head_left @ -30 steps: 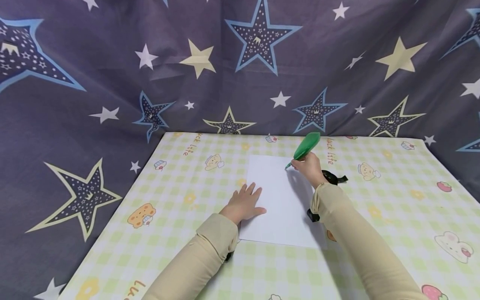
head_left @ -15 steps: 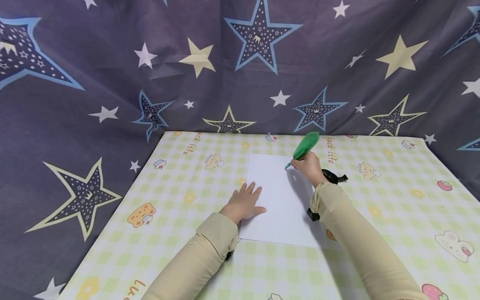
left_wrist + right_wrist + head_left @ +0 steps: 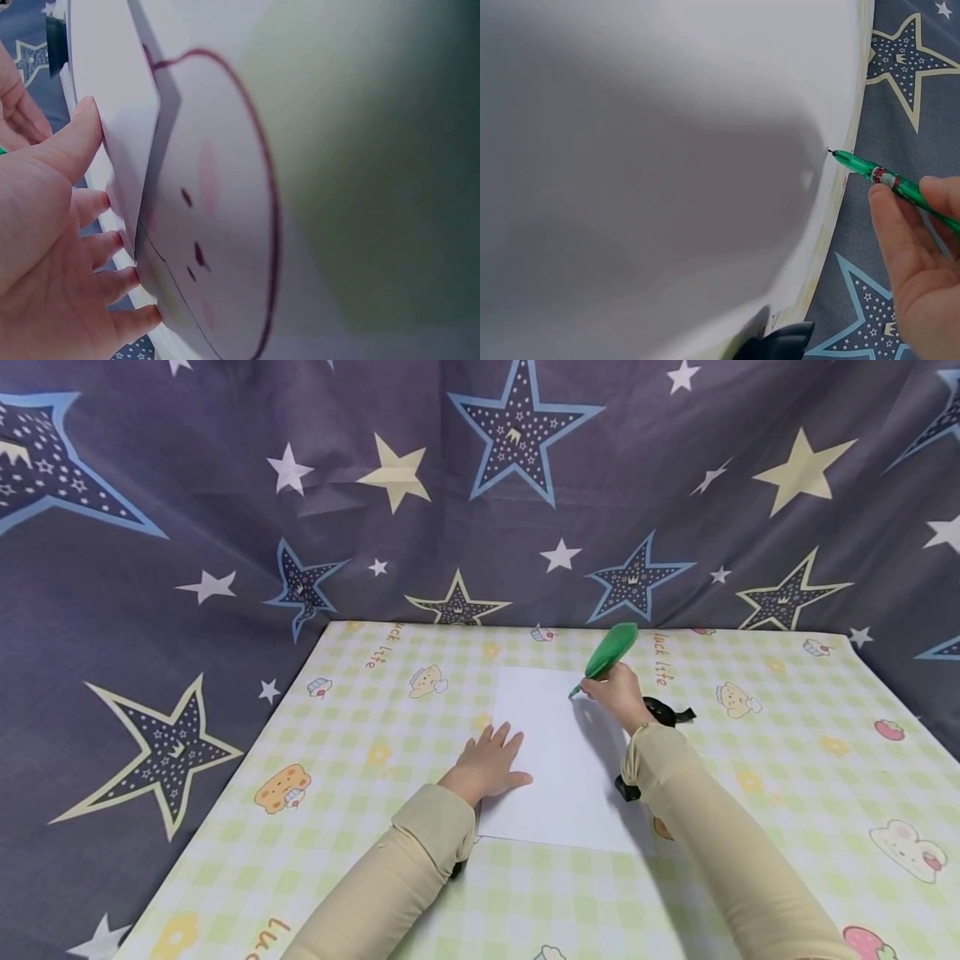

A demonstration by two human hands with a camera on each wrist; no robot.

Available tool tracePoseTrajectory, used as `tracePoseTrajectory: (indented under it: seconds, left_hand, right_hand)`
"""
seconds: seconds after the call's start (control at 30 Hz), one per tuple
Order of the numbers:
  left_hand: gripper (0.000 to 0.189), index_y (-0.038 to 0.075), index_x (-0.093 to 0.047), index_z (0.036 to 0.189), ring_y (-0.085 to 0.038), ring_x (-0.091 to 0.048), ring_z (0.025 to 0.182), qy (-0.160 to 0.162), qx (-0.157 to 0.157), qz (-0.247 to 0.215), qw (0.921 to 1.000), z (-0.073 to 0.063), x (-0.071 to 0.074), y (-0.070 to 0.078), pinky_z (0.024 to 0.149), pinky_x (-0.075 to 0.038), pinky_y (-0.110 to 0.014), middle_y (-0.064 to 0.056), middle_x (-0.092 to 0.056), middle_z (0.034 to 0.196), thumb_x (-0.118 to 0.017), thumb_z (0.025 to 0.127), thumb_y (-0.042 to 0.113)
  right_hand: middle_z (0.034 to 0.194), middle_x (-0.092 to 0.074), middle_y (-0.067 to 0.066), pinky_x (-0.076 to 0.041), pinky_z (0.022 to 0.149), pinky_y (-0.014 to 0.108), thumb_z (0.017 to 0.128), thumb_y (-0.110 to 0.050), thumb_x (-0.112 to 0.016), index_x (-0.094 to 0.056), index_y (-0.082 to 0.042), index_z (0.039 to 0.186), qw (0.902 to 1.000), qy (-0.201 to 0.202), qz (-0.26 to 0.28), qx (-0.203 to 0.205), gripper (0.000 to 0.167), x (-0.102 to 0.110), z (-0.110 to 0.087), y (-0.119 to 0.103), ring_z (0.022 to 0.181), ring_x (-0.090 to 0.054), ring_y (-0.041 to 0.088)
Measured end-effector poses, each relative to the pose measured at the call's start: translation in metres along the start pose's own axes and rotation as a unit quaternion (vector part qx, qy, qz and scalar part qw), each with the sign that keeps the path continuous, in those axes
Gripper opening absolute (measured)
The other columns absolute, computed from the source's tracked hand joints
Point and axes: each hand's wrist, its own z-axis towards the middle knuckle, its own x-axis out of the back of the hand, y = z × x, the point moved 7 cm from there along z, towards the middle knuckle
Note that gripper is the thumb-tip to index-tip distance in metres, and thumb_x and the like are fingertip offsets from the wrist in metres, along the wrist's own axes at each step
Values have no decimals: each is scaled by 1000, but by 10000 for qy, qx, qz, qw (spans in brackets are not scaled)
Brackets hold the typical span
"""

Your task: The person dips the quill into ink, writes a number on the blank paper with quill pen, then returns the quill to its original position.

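Note:
A white sheet of paper (image 3: 555, 760) lies flat on the checked tablecloth in the head view. My right hand (image 3: 617, 692) pinches a green pen (image 3: 611, 652) with a broad feather-like top, tilted with its tip down at the upper part of the sheet. In the right wrist view the pen's (image 3: 896, 183) dark point is right at the paper, between thumb and fingers. My left hand (image 3: 489, 765) rests with spread fingers on the sheet's left edge. In the left wrist view that hand's fingers (image 3: 66, 142) lie along the paper (image 3: 112, 90).
The table (image 3: 795, 793) has a green-and-white checked cloth printed with cartoon figures. Behind and to the left hangs a dark curtain (image 3: 480, 543) with stars. A black strap (image 3: 660, 713) shows at the right wrist.
The view has tipped down very slightly. Both hands, the pen and the paper keep nearly the same places.

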Motion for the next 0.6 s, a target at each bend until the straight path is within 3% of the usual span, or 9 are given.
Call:
tracePoseTrajectory:
  seconds: [0.2, 0.6]
  left_hand:
    - [72, 12, -24, 147, -33, -9, 137, 4, 20, 85, 10000, -1, 2, 2, 107, -15, -49, -11, -14, 152, -51, 90, 47]
    - [72, 13, -23, 147, -32, -8, 137, -38, 26, 133, 9999, -1, 2, 2, 108, -15, -49, -10, -13, 152, -50, 90, 48]
  right_hand:
    - [86, -67, 18, -50, 76, 36, 86, -7, -58, -60, 4, 89, 10000, -65, -24, -9, 12, -2, 2, 2, 81, -64, 28]
    - [86, -66, 17, -49, 73, 34, 86, -8, -58, -60, 3, 89, 9997, -218, -45, -55, 11, -4, 2, 2, 80, -62, 25]
